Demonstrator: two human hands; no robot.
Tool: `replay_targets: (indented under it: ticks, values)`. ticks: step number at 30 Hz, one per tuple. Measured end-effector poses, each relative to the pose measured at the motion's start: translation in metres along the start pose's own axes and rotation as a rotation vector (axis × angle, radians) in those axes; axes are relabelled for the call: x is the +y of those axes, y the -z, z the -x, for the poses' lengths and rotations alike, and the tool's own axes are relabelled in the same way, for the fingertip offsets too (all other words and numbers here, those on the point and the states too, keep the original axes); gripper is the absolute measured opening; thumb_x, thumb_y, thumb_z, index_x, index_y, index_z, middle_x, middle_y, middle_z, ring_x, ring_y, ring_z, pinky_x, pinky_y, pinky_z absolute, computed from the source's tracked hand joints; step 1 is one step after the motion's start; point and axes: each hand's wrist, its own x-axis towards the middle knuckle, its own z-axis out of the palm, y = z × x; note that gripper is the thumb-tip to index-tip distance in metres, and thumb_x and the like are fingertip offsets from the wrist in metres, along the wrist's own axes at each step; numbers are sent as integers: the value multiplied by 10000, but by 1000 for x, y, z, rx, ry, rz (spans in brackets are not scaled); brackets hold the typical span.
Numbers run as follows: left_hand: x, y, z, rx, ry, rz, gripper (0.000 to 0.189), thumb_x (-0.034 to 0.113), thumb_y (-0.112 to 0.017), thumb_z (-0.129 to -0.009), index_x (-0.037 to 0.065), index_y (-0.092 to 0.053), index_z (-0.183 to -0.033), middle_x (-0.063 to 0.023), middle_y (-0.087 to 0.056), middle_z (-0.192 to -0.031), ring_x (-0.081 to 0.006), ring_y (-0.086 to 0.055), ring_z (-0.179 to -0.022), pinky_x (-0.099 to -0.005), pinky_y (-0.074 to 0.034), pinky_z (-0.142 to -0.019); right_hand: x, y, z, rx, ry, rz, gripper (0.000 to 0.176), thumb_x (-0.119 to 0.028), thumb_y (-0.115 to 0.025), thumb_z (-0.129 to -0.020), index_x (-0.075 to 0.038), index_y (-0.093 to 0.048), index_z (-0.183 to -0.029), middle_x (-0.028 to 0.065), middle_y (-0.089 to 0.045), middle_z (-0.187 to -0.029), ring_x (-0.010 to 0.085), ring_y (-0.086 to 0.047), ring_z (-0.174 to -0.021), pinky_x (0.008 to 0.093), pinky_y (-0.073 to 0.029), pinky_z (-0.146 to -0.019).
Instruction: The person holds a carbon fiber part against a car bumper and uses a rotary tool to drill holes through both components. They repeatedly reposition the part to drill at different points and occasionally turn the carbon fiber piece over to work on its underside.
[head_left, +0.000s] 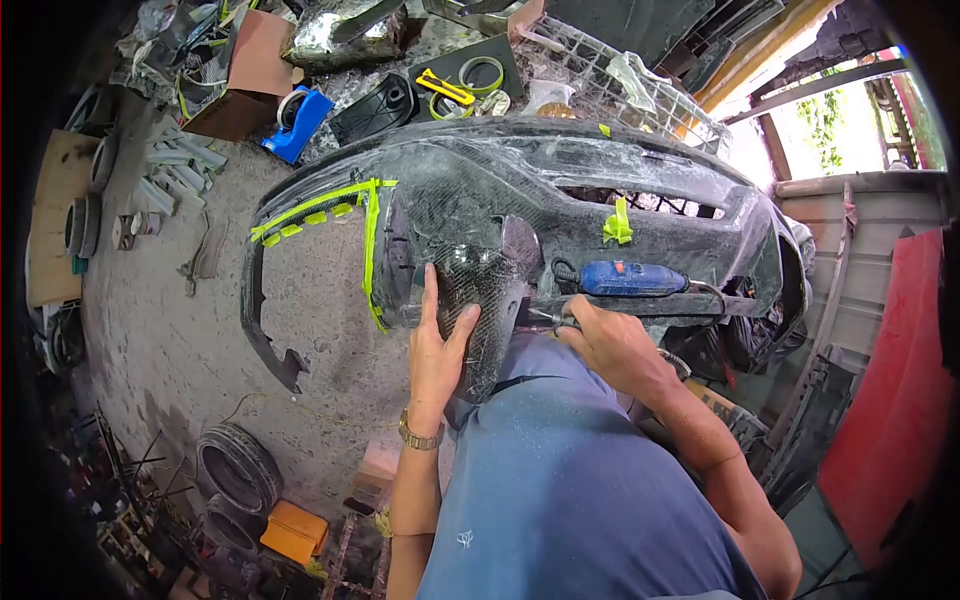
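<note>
A large dark carbon-fibre car bumper, dusty with pale powder, lies in front of me. My left hand rests on a glossy woven carbon-fibre piece near its middle, with index finger and thumb stretched apart. My right hand is closed around a slim handpiece, its tip at the right edge of that piece. On the bumper to the right sits a blue rotary tool; a dark flexible shaft leaves its right end. Yellow-green masking tape lines the bumper's left opening.
Behind the bumper are a blue tape dispenser, a yellow cutter knife, tape rolls and a wire rack. Tyres and an orange box stand at lower left. A red panel leans at right.
</note>
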Motion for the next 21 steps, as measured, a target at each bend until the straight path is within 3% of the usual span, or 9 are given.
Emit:
replay_targets:
  ticks: [3, 6, 8, 9, 11, 14, 21]
  values:
    - [0, 2, -3, 4, -40, -82, 786, 362, -654, -924, 144, -234, -1551, -325, -611, -1205, -418, -653, -1050, -419, -506, -867, -7, 2, -3, 81, 88, 110, 256, -275, -580, -954, -22, -560, -918, 161, -647, -836, 380, -651, -727, 464, -518, -651]
    - [6, 5, -6, 27, -112, -81, 773, 345, -656, -924, 140, -247, -1547, -336, -620, -1168, -415, -669, -1004, -419, -514, -836, -7, -4, -8, 149, 180, 188, 261, -280, -584, -952, -20, -577, -935, 142, -635, -789, 334, -669, -717, 430, -533, -619]
    - [25, 12, -6, -91, 156, -99, 766, 335, -658, -923, 127, -258, -1542, -324, -658, -1062, -398, -694, -871, -425, -523, -752, -7, -5, -11, 129, 193, 218, 263, -282, -580, -954, -19, -581, -935, 137, -635, -787, 322, -672, -708, 410, -537, -602]
    - [19, 11, -6, -91, 157, -101, 766, 335, -658, -923, 127, -258, -1542, -324, -658, -1062, -398, -694, -871, -425, -523, -752, -8, -5, -12, 109, 209, 248, 266, -283, -576, -956, -19, -585, -935, 131, -635, -785, 309, -675, -698, 389, -540, -585]
    - [4, 6, -8, 36, -133, -151, 764, 346, -659, -922, 114, -272, -1537, -290, -682, -910, -367, -684, -728, -423, -513, -671, -8, -6, -13, 105, 222, 264, 268, -284, -576, -956, -18, -589, -934, 129, -638, -789, 298, -677, -689, 378, -542, -582]
    - [20, 10, -7, -4, -37, -175, 765, 355, -658, -923, 98, -277, -1534, -258, -669, -784, -344, -655, -643, -421, -498, -618, -7, -8, -16, 109, 243, 288, 269, -288, -577, -954, -20, -597, -935, 122, -641, -793, 282, -678, -671, 366, -546, -576]
    - [32, 13, -7, -37, 19, -228, 763, 363, -650, -928, 76, -279, -1529, -267, -639, -726, -345, -639, -603, -428, -483, -578, -8, -14, -19, 113, 230, 299, 268, -299, -584, -948, -32, -606, -949, 105, -643, -790, 266, -674, -652, 353, -549, -572]
